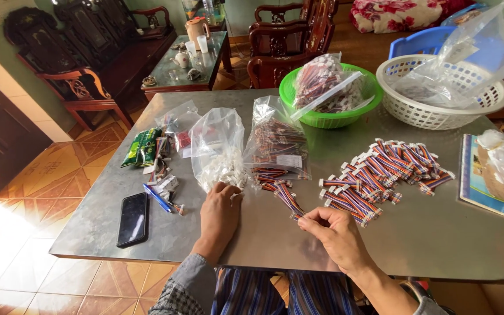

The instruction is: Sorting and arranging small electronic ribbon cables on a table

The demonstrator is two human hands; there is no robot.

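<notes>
While the steel surface (pixel 427 233) carries a wide heap of striped ribbon-cable pieces (pixel 380 175) at the right and clear bags, the right hand (pixel 333 233) pinches one short cable (pixel 290 201) by its near end just left of the heap; it looks light, limp and likely to flop, so the stiff white plug end seems the best hold. The left hand (pixel 220 213) rests curled at the mouth of a bag of small white connectors (pixel 220 160), fingertips closed on something too small to identify, and its contents blur together.
</notes>
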